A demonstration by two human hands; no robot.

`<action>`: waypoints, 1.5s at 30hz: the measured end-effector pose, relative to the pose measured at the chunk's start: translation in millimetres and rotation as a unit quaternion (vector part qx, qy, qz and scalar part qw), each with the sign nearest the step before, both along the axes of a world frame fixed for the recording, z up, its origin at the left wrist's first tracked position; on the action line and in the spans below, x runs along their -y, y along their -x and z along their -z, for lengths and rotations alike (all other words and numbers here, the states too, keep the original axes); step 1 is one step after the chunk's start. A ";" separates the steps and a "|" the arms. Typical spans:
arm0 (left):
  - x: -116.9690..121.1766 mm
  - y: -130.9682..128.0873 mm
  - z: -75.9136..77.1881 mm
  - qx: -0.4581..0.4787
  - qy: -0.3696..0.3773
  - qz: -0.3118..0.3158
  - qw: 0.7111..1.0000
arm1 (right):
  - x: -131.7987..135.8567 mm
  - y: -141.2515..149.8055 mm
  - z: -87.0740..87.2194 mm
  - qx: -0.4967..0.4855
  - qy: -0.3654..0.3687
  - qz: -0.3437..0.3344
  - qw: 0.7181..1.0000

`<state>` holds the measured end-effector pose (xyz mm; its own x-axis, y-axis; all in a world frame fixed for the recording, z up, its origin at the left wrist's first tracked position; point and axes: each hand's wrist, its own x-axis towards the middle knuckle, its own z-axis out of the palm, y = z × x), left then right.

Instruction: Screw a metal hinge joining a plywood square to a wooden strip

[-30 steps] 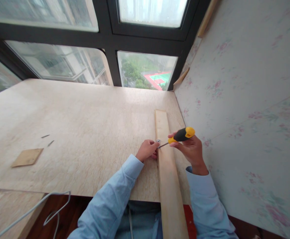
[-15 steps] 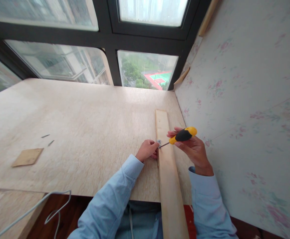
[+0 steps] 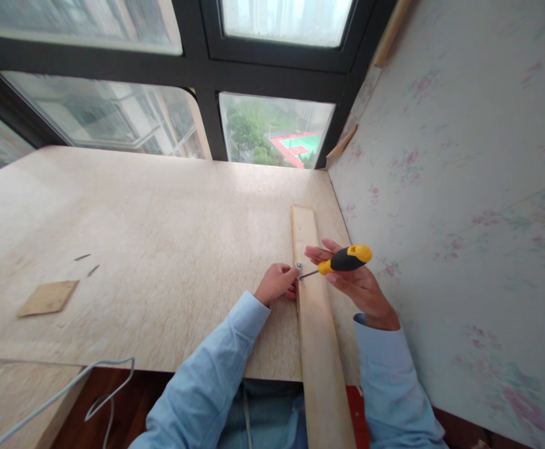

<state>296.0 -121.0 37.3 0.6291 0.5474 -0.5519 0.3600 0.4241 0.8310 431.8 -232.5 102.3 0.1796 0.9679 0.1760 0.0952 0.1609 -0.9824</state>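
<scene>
A long pale wooden board (image 3: 317, 330) runs from the tabletop toward me and past its front edge. At the board's left edge, my left hand (image 3: 276, 284) pinches a small shiny metal fitting (image 3: 299, 267); its exact kind is too small to tell. My right hand (image 3: 359, 288) holds a yellow and black screwdriver (image 3: 346, 258) by the handle, the thumb below and several fingers stretched out above it. The thin shaft slants down to the left, its tip at the fitting close to my left fingertips. The tip's exact contact is hidden.
A marbled beige tabletop (image 3: 160, 249) reaches to dark-framed windows. On its left lie a small square wooden piece (image 3: 48, 298) and two dark slivers (image 3: 93, 270). A white cable (image 3: 108, 362) loops over the front edge. Flowered wallpaper (image 3: 464, 218) covers the wall close on my right.
The fingers of my right hand have opened out and shifted left along the screwdriver, whose handle has dropped slightly. My left hand and the board stay in place.
</scene>
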 end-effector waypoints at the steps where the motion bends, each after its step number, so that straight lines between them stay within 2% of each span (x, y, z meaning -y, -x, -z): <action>1: 0.0 0.2 -0.4 0.000 0.002 0.000 1.000 | 0.0 -1.7 2.4 0.002 0.004 0.024 1.000; 3: 0.2 0.6 -1.4 -0.003 0.007 -0.001 1.000 | -3.1 -3.2 10.5 0.029 -0.013 0.113 0.993; 5: 0.4 1.1 -2.3 -0.003 0.012 -0.001 1.000 | -8.3 -1.5 19.2 0.072 -0.042 0.212 0.974; 7: 0.6 1.9 -2.6 0.006 0.015 0.003 1.000 | -12.7 2.6 24.2 0.101 -0.059 0.262 0.958; 9: 0.6 2.8 -2.5 0.016 0.018 0.006 1.000 | -14.2 6.8 23.1 0.095 -0.069 0.240 0.964; 12: 0.3 3.7 -2.0 0.022 0.024 0.008 0.999 | -10.4 9.2 11.7 0.028 -0.075 0.118 0.990; 15: 0.0 4.2 -1.8 0.026 0.031 0.010 0.999 | -2.9 4.9 -1.0 -0.036 -0.042 0.007 0.998; 17: 0.0 4.5 -2.0 0.028 0.035 0.010 0.999 | 0.3 0.2 -3.3 -0.058 -0.014 -0.019 0.998; 18: 0.0 4.8 -2.1 0.028 0.036 0.009 0.999 | 0.6 -1.8 -1.8 -0.059 -0.004 -0.007 0.998; 20: 0.2 5.3 -2.5 0.032 0.038 0.009 0.999 | -1.7 -4.1 5.7 -0.036 0.002 0.068 0.997; 23: 0.3 5.9 -2.1 0.037 0.041 0.011 0.998 | -9.7 -2.3 20.9 0.025 -0.042 0.227 0.973; 25: 0.3 6.0 -1.0 0.038 0.038 0.012 0.999 | -14.2 1.0 27.0 0.049 -0.075 0.269 0.959; 27: 0.4 6.0 0.4 0.035 0.032 0.011 0.999 | -15.8 4.5 26.5 0.047 -0.093 0.236 0.966; 30: 1.2 6.0 1.6 0.036 0.031 0.003 0.999 | -11.4 6.8 15.9 -0.003 -0.098 0.122 0.988; 33: 2.4 6.7 1.1 0.043 0.030 -0.002 0.999 | -2.5 3.0 4.6 -0.056 -0.052 0.023 0.997; 35: 2.9 7.0 0.6 0.045 0.027 -0.002 0.999 | 1.8 -1.3 2.0 -0.069 -0.014 -0.006 0.998; 37: 2.9 7.1 0.8 0.046 0.026 -0.002 0.999 | 2.2 -4.5 3.6 -0.063 0.006 0.020 0.998; 42: 2.0 6.7 5.8 0.047 0.030 0.003 0.998 | -10.6 -0.5 13.6 0.008 -0.045 0.194 0.980; 45: 2.0 6.8 8.7 0.053 0.032 0.005 0.998 | -17.4 4.7 17.3 0.041 -0.065 0.233 0.969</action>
<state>289.1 -123.0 28.6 0.6913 0.5057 -0.5161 0.2765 0.4747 0.8356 427.1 -215.2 85.0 0.5728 0.7534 0.3230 0.2640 0.2035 -0.9428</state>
